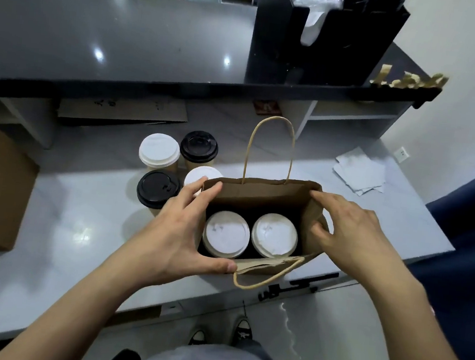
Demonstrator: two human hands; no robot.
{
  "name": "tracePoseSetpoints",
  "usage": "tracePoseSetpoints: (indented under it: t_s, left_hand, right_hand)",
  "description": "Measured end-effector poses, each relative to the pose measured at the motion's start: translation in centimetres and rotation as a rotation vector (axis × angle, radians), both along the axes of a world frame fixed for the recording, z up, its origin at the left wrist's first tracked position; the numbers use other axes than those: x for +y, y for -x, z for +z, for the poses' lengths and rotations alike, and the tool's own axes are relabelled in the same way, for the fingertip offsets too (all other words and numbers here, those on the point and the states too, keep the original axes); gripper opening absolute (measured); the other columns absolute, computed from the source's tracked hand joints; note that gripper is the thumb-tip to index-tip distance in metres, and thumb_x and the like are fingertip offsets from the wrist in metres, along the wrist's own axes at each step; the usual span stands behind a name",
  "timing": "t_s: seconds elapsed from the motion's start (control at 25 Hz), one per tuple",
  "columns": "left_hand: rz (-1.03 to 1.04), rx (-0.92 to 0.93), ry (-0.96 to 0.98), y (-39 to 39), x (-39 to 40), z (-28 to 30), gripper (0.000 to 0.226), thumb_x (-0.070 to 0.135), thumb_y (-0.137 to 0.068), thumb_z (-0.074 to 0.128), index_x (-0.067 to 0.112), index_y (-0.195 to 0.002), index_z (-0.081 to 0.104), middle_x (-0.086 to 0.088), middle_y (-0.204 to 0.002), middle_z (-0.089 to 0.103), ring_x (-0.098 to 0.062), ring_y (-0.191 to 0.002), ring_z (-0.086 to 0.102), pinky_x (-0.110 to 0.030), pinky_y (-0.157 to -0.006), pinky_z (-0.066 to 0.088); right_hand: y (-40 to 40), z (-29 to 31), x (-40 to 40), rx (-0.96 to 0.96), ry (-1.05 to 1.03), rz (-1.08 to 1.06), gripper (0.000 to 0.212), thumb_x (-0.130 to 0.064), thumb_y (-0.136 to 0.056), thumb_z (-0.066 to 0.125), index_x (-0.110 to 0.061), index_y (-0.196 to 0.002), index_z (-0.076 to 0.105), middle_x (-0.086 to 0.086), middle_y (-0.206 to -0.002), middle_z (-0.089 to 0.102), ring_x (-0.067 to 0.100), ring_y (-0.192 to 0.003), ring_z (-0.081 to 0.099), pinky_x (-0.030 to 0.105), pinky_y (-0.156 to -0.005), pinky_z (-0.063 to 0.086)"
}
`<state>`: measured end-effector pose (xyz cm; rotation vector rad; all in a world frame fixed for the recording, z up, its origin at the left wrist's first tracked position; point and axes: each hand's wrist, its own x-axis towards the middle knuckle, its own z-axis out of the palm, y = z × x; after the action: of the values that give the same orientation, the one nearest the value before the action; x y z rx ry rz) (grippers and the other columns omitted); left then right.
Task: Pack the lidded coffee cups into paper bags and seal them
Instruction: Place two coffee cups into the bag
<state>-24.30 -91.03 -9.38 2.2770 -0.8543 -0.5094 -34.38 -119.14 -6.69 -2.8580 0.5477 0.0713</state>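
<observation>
My left hand (178, 232) is gripping the left end of the paper bag (258, 192), fingers at the far rim and thumb at the near rim, to keep it square. My right hand (353, 236) is pinching the right side panel inward, I judge to begin folding the mouth shut. At frame centre, 2 white-lidded cups (249, 236) are sitting side by side inside. Just left of the bag, 4 more cups (170, 167) are waiting on the counter (80, 216).
</observation>
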Motion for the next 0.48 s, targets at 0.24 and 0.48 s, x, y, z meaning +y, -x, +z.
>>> tracePoseSetpoints:
  t_s: [0.24, 0.48]
  left_hand:
    - [-0.094, -0.025, -0.005, -0.4, -2.8, -0.1, 0.13, 0.092, -0.052, 0.065, 0.049, -0.158, 0.004, 0.026, -0.162, 0.0, -0.007, -0.152, 0.011, -0.042, -0.124, 0.025]
    - [-0.111, -0.025, -0.003, -0.8, -6.7, 0.0, 0.131, 0.093, -0.05, 0.063, 0.049, -0.158, 0.004, 0.03, -0.16, 0.0, -0.005, -0.151, 0.011, -0.039, -0.123, 0.025]
  right_hand:
    - [1.1, 0.3, -2.0, 0.03, -0.001, -0.083, 0.057, -0.029, -0.098, 0.051, -0.031, -0.154, 0.038, -0.009, -0.155, 0.045, 0.018, -0.135, 0.047, 0.041, -0.112, 0.03]
    - [1.2, 0.3, -5.7, 0.032, -0.024, -0.109, 0.056, -0.03, -0.1, 0.049, -0.032, -0.154, 0.037, -0.01, -0.157, 0.043, 0.017, -0.136, 0.047, 0.041, -0.113, 0.03]
